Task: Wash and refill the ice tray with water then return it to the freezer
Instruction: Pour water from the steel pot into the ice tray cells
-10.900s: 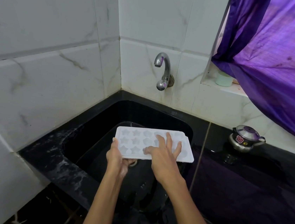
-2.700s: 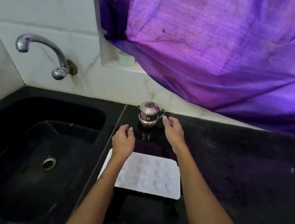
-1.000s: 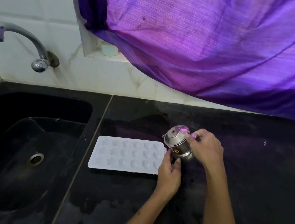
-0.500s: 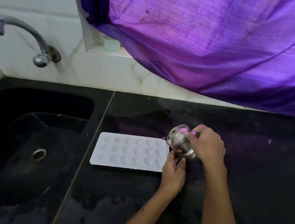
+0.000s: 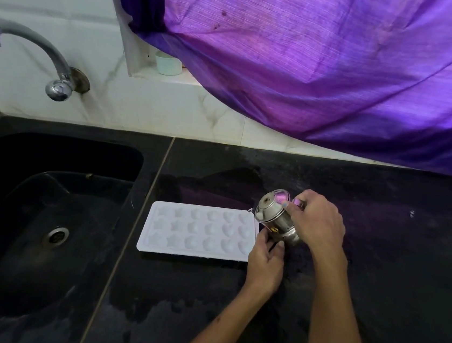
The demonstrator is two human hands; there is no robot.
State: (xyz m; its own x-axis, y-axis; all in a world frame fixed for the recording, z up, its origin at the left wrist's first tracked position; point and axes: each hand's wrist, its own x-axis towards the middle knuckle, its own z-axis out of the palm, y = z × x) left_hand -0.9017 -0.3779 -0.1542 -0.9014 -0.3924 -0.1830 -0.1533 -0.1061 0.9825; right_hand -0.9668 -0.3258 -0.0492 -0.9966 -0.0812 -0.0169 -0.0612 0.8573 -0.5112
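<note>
Handle side of small steel kettle (image 5: 275,219) covered by right hand (image 5: 317,224); grip there unreadable. Kettle underside blocked by left hand (image 5: 265,257). Right end of ice tray (image 5: 198,230) partly masked by kettle and left hand. Can't tell if tray cells hold water. Sticker on kettle too small to read. Tap (image 5: 30,50) spout clipped at left edge. Sink (image 5: 124,159) cut off left and bottom. Window behind purple curtain (image 5: 317,54) hidden. Pale cup (image 5: 168,64) on sill partly under curtain. Both forearms run off bottom edge.
</note>
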